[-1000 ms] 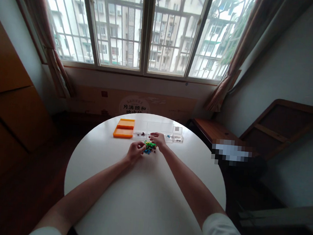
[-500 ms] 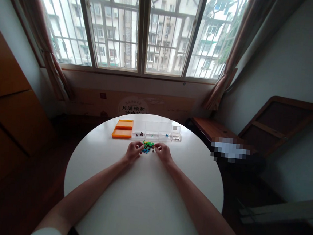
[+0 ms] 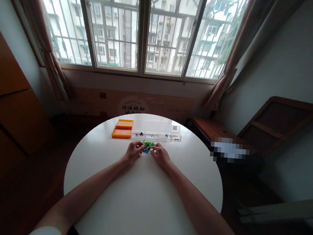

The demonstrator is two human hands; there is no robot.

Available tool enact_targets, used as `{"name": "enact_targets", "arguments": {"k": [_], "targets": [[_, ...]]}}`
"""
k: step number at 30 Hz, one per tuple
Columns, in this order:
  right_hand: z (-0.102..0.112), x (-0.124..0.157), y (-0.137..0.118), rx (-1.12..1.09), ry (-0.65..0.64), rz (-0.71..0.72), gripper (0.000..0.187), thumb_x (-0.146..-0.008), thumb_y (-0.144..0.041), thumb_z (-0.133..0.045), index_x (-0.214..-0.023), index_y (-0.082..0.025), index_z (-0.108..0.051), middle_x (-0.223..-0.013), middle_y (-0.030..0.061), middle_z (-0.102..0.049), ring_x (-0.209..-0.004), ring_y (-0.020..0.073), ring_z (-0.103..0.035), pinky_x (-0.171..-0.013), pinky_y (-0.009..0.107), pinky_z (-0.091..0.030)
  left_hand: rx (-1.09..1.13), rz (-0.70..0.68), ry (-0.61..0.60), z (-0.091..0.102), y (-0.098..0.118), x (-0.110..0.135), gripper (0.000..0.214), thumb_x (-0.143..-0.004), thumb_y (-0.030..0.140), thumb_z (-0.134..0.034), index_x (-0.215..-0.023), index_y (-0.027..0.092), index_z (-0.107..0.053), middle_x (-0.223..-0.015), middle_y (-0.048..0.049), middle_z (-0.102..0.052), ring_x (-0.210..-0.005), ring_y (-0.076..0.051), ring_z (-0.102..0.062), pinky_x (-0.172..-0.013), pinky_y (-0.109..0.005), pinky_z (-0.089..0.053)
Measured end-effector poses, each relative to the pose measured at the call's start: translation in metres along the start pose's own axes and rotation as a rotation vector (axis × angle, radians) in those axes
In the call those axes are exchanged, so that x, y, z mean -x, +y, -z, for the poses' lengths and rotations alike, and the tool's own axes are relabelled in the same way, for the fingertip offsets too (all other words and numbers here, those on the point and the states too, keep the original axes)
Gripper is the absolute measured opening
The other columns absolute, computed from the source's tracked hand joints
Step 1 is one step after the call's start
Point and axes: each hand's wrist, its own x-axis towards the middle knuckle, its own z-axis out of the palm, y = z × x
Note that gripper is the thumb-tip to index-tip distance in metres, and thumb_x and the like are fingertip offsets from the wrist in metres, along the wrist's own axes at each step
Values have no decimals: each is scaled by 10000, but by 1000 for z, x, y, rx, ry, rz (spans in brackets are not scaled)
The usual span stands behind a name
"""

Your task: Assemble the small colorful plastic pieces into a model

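A small heap of tiny green, yellow and blue pieces point(image 3: 148, 145), perhaps toy bricks, lies on the white round table point(image 3: 144, 197). At its left edge is my left hand point(image 3: 134, 151), fingers curled and thumb and forefinger closed together; anything between them is too small to make out. My right hand point(image 3: 161, 155) reaches over the heap's right side, forefinger stretched out and thumb a little apart from it. Behind the heap stands a clear box point(image 3: 152, 136) with its lid raised, holding a few dark, green and blue pieces in separate compartments.
An orange open case point(image 3: 122, 131) sits left of the clear box. At the right end is a smaller clear box point(image 3: 176, 137) with small bits inside. Beyond the table are a barred window point(image 3: 142, 32) and, to the right, a wooden bench point(image 3: 207, 125).
My right hand has moved left onto the heap, and its forefinger has stretched out from a pinch. My left hand has stayed almost still.
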Motion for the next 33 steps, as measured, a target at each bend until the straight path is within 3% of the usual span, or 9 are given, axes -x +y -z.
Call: {"name": "enact_targets", "arguments": {"k": [12, 27, 33], "targets": [[-5, -2, 5, -61, 38, -49, 102, -757, -235, -571, -783, -207, -666, -818, 16, -546, -624, 102, -521, -630, 224, -404, 6, -14, -3, 0, -1, 0, 284, -694, 375, -608, -718, 93, -622, -648, -51, -621, -448, -98, -542, -384, -185, -419], [-5, 0, 4, -48, 51, -44, 96, -745, -261, -583, -782, -220, -662, -855, 17, -554, -622, 104, -530, -615, 233, -400, 1, -22, -3, -1, -3, -1, 271, -698, 364, -608, -713, 94, -619, -651, -50, -617, -444, -91, -533, -380, -179, -418], [-4, -4, 5, -216, 127, -20, 83, -730, -233, -575, -743, -182, -639, -785, 22, -570, -578, 99, -522, -588, 234, -417, 17, -40, -43, -2, 0, 1, 289, -701, 377, -608, -757, 95, -640, -664, -61, -629, -461, -101, -542, -412, -207, -447]]}}
